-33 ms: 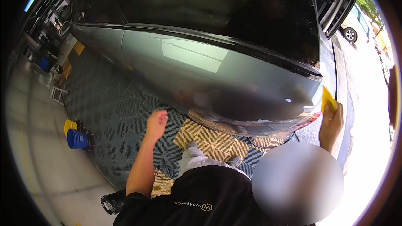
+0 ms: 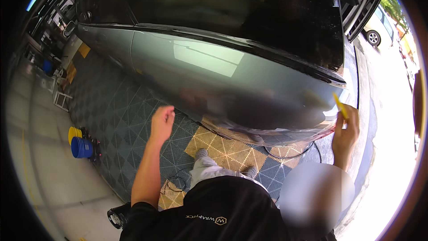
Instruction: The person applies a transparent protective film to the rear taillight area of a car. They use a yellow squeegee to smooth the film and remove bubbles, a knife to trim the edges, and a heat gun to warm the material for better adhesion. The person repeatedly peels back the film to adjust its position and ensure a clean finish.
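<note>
Yellow card [image 2: 339, 105], head view: thin, flat, pinched at its near end between the thumb and fingers of the right hand [image 2: 347, 125]. Location: rear end of the glossy grey car panel [image 2: 200, 85], just below the rear corner of the window trim [image 2: 249, 47]. Contact between the card's free end and the panel cannot be confirmed.

Handling, by judgement: the card is light and fairly stiff, with some flex across its thin face; take hold at the near end and leave the far edge free. Treat the panel as slippery and easily scratched.

Left hand [image 2: 161, 124]: fingers curled, near the panel's lower edge; full closure cannot be told. Blue bucket [image 2: 82, 147] and yellow bucket [image 2: 74, 134]: side by side, at the left edge of the tiled floor [image 2: 133, 129].
</note>
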Action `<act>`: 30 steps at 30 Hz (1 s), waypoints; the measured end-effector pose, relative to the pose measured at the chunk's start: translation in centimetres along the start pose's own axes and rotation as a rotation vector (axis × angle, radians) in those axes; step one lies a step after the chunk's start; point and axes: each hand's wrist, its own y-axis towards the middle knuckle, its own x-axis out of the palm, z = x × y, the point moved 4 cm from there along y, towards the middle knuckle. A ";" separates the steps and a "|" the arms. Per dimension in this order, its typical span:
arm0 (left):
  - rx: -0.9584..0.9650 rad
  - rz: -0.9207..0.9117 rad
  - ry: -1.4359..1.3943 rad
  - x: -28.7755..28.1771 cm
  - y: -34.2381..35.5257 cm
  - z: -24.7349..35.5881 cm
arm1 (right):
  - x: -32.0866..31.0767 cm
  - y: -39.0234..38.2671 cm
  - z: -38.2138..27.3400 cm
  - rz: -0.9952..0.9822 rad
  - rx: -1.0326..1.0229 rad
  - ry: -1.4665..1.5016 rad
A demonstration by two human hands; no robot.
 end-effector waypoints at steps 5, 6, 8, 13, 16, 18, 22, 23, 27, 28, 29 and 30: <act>0.609 0.217 0.281 -10.3 15.5 10.3 | 8.2 -1.8 -15.0 -0.156 -0.548 -0.141; 0.683 0.197 0.280 -10.8 17.8 11.5 | 9.7 -1.9 -16.8 -0.127 -0.521 -0.180; 0.796 0.110 0.308 -10.8 22.0 11.8 | 12.4 -1.3 -20.6 -0.115 -0.424 -0.197; 1.062 0.001 0.342 -7.3 25.3 11.6 | 17.8 -0.3 -27.7 -0.103 -0.365 -0.292; 1.120 0.025 0.318 -6.5 25.5 11.1 | 20.1 -0.5 -29.5 -0.086 -0.347 -0.312; 1.094 0.003 0.315 -6.4 25.6 11.5 | 20.7 -0.9 -30.3 -0.087 -0.319 -0.325; 1.137 -0.005 0.382 -5.7 25.9 11.8 | 21.3 -1.1 -30.5 -0.078 -0.269 -0.361; 1.108 -0.016 0.368 -5.5 25.8 11.8 | 21.3 -1.3 -30.5 -0.073 -0.255 -0.383; 1.055 -0.008 0.322 -6.3 26.3 11.5 | 21.2 -1.4 -30.9 -0.062 -0.251 -0.382; 1.063 0.001 0.303 -6.4 26.3 11.5 | 21.2 -1.2 -30.9 -0.062 -0.255 -0.360; 1.063 0.062 0.302 -7.0 26.6 11.1 | 21.0 -1.1 -31.0 -0.056 -0.253 -0.340; 1.048 0.097 0.309 -7.6 27.0 10.4 | 20.9 -0.8 -31.1 -0.051 -0.249 -0.323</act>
